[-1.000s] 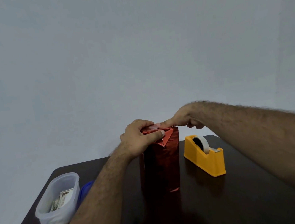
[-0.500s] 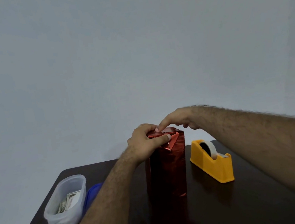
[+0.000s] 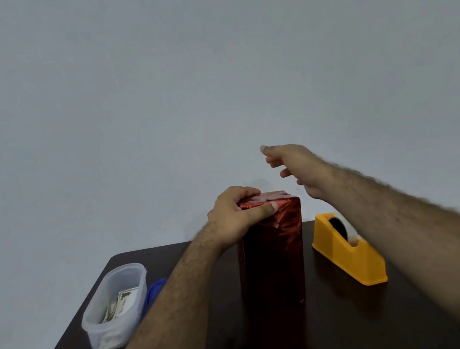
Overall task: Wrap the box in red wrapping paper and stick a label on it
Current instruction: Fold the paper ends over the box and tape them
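Observation:
A tall box wrapped in shiny red paper (image 3: 273, 253) stands upright in the middle of the dark table (image 3: 272, 343). My left hand (image 3: 237, 217) grips its top left corner, fingers curled over the folded top and thumb pressed on the near face. My right hand (image 3: 297, 166) hovers in the air above and to the right of the box top, fingers loosely spread, holding nothing. Pale strips of tape show on the box's top.
A yellow tape dispenser (image 3: 348, 249) with a white roll sits to the right of the box. A clear plastic tub (image 3: 114, 304) with paper slips inside stands at the left, a blue lid (image 3: 154, 291) beside it. The table's far edge lies just behind the box.
My right hand has lifted off the box top and risen up and to the right. My left hand keeps its hold on the box's top.

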The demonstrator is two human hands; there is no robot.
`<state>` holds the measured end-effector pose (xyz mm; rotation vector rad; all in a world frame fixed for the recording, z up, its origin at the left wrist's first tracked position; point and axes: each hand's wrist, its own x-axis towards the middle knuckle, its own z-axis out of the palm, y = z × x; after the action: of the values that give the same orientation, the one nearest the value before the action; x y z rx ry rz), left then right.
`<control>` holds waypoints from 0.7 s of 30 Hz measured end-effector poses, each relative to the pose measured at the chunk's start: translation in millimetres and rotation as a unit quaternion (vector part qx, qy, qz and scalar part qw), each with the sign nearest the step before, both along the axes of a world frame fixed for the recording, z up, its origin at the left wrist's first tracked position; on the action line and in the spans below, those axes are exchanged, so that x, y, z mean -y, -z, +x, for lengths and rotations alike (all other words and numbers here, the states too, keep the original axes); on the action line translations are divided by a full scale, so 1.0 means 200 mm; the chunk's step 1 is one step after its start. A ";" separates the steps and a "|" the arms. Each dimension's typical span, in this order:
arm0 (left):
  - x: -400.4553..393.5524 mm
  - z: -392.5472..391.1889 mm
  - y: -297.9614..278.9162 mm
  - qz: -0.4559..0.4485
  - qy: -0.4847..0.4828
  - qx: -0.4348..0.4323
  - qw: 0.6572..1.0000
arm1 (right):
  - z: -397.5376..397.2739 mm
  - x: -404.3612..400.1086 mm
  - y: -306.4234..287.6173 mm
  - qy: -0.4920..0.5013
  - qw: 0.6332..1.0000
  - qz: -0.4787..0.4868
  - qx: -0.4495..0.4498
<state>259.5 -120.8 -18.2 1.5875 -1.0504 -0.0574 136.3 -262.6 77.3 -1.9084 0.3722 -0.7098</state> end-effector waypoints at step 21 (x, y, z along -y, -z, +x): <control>-0.06 -0.09 -0.05 -0.015 0.028 0.021 0.999 | 0.00 0.23 0.13 -0.296 0.912 -0.281 0.053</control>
<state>242.2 -109.2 -7.8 1.5390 -1.1231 -0.0466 135.5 -308.9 51.7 -2.3341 -0.5291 -0.5295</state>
